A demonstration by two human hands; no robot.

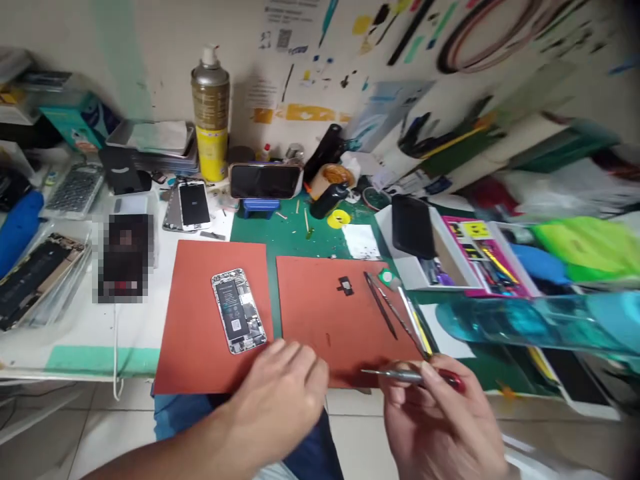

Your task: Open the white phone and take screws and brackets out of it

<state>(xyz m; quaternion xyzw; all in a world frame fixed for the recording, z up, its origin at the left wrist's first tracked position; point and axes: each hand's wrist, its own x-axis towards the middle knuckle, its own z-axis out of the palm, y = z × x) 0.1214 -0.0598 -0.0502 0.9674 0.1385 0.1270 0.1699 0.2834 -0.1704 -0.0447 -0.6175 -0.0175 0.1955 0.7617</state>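
My right hand [445, 420] grips a screwdriver [407, 377] with a silver shaft and red handle end, its tip pointing left over the front edge of the right red mat [310, 300]. My left hand [285, 393] is closed, knuckles up, at the front of the mats; what its curled fingers hold, if anything, is hidden. Just beyond it an opened phone [257, 327] lies on the left red mat [190, 307], its black battery [230, 303] and inner boards showing. A small black part [345, 287] rests on the right mat, near dark tweezers [380, 303].
Behind the mats stand a spray can [210, 120] and a phone on a blue stand [265, 181]. White trays [450, 267] of tools and a blue transparent bottle [515, 323] lie at right. At left are a white-screened phone [194, 205] and another opened phone [40, 280].
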